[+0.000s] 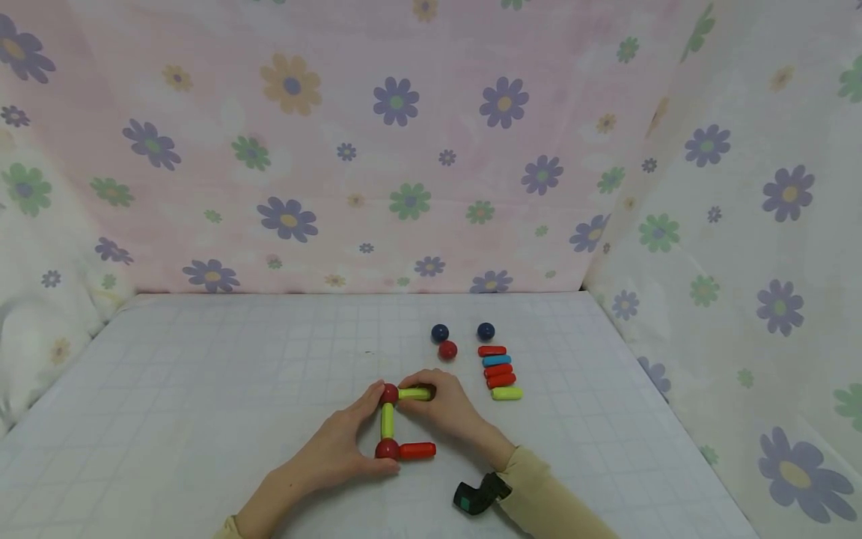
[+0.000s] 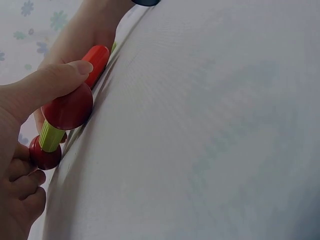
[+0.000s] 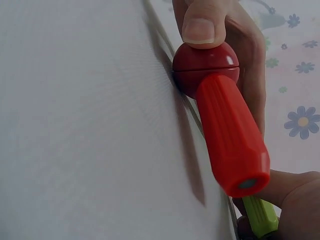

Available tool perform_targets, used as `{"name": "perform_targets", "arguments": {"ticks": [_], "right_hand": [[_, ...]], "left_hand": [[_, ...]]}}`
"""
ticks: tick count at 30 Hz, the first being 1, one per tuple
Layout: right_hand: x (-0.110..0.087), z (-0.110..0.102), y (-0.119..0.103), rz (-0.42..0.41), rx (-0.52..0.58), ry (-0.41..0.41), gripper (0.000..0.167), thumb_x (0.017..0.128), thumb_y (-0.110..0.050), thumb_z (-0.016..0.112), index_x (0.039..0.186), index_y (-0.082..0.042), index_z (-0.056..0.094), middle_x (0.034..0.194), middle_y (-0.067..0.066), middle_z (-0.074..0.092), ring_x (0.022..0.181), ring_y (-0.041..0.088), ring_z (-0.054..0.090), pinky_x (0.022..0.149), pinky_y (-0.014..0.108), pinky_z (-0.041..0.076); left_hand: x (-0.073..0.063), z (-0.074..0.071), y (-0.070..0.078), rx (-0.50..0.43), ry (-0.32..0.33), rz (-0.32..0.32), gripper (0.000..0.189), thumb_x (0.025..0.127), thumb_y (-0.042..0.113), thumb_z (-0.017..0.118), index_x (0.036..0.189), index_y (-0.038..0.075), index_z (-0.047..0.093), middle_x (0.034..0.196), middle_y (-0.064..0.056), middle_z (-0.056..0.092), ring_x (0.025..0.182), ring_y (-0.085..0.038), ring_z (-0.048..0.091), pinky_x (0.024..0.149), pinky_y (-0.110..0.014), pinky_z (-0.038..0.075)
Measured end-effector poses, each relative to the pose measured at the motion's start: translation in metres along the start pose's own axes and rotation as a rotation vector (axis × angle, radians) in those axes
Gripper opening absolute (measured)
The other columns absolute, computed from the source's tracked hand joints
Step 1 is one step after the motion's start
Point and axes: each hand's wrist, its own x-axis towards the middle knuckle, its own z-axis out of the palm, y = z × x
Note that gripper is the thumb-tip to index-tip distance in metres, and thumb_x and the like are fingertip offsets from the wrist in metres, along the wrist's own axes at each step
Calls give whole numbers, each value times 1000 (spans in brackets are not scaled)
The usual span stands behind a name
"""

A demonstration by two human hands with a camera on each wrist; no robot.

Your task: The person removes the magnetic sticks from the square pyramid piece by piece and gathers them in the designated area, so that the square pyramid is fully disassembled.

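A toy stick-and-ball frame lies on the white table. Its near red ball (image 1: 387,449) joins a red stick (image 1: 417,451) and an upright-running yellow-green stick (image 1: 387,421) that leads to the far red ball (image 1: 390,394). My left hand (image 1: 334,443) spans the frame's left side, thumb on the near ball and fingers against the far one. With thumb and fingers, my right hand (image 1: 450,408) pinches a second yellow-green stick (image 1: 414,394), whose left end meets the far ball. In the right wrist view the red stick (image 3: 232,135) points toward the camera, showing a grey end.
Two dark blue balls (image 1: 485,331) and a loose red ball (image 1: 447,350) sit farther back. Right of them lies a column of sticks: several red (image 1: 498,370), one blue (image 1: 497,361), one yellow-green (image 1: 506,393). A black wrist device (image 1: 480,494) is at the right sleeve. Flowered cloth surrounds the table.
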Motion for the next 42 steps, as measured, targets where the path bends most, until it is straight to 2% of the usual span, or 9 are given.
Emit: {"name": "perform_targets", "arguments": {"ticks": [26,35,42], "right_hand": [[1,-1,-1,-14,-45,-25,20,91,-27,74,111,-30,74,100,-16,68,95,11,55,83,25,49],[2,0,-1,-58,-64,-11,17,92,-27,73,109,-27,75,97,-14,68,91,11,53,78,24,47],[1,-4,-2,-22,-48,-20,18,92,-27,73,110,-28,75,97,-15,68,91,11,57,80,23,51]], "left_hand": [[-2,-3,3,18,6,-4,113,72,60,83,159,15,27,164,2,28,149,-24,33,113,-55,39],[-2,-5,3,19,10,-2,113,72,60,83,159,15,27,164,1,28,149,-24,33,113,-55,39],[-1,-4,3,12,0,-11,112,72,60,82,159,15,28,164,2,29,148,-24,34,112,-55,40]]}}
